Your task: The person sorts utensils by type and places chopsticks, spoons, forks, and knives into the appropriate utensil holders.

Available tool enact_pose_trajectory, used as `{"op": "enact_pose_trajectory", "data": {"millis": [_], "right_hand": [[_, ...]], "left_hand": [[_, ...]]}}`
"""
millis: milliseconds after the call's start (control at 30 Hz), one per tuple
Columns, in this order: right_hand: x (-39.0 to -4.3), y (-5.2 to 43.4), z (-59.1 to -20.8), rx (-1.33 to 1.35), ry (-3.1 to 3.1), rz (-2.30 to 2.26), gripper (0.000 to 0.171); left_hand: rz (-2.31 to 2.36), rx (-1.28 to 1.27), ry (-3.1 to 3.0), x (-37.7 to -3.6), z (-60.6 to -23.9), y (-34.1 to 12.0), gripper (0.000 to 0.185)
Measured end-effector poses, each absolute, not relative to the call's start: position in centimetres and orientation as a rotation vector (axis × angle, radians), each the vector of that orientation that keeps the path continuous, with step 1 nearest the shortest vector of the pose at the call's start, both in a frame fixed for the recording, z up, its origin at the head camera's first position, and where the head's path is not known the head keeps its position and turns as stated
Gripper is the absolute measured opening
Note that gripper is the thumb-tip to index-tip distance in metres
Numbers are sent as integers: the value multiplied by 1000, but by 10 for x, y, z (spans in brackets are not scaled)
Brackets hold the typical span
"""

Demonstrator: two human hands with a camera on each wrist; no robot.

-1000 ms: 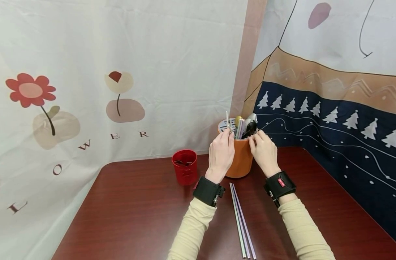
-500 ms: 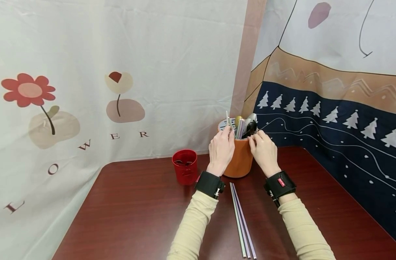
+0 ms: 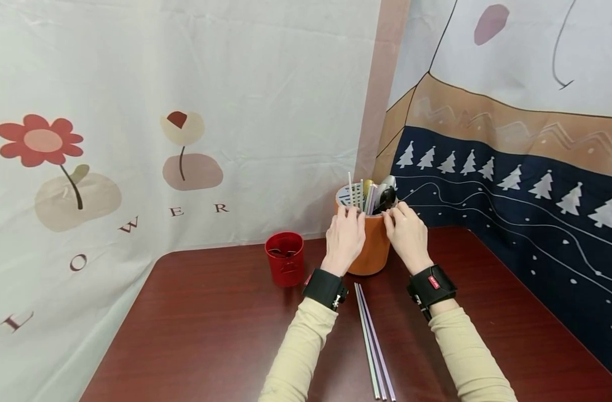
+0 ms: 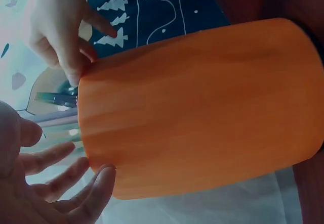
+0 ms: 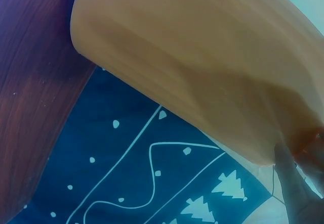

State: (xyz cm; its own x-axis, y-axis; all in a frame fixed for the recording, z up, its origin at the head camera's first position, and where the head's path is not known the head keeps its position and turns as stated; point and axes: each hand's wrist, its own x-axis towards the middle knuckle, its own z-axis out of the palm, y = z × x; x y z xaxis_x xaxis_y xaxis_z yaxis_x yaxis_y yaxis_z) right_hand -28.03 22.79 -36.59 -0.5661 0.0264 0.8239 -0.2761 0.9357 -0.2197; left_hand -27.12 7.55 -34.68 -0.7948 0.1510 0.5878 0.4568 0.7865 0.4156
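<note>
**Both hands at the orange holder**

The orange holder (image 3: 371,245) stands at the back of the table (image 3: 210,329), near the corner of the two cloths. In it stand white sticks (image 3: 350,188), a slotted white piece, a black spoon (image 3: 387,196) and other utensils. The left hand (image 3: 344,239) rests against its left side, fingers straight and slightly spread at the rim, gripping nothing. The right hand (image 3: 408,234) pinches the rim on the right with curled fingers.

Just left stands a red cup (image 3: 285,258) with something dark inside. Thin straws (image 3: 372,340) lie together on the table between the forearms.

The left cloth (image 3: 135,111) reads "LOWER" beside a red flower. The label on the right wristband (image 3: 431,285) is too small to read.
</note>
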Motion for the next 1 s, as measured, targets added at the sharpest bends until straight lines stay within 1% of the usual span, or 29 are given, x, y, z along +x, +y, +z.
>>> {"op": "enact_pose_trajectory", "data": {"millis": [367,600,867,1000], "right_hand": [[-281,228,-366,184,-2128,407,21],[-280,227,-367,184,-2125,411,21],[-280,226,-366,172,-2135,407,22],[-280,226,-366,170,-2141,406,22]], "left_hand": [[-798,-519,-2428,-255,-376,74,28],[-807,-479,-2498,-243,-406,69,23],[-785,-443,-2630,-228,-440,58,7],[-795,-406,-2696,-219,-454,54,9]]}}
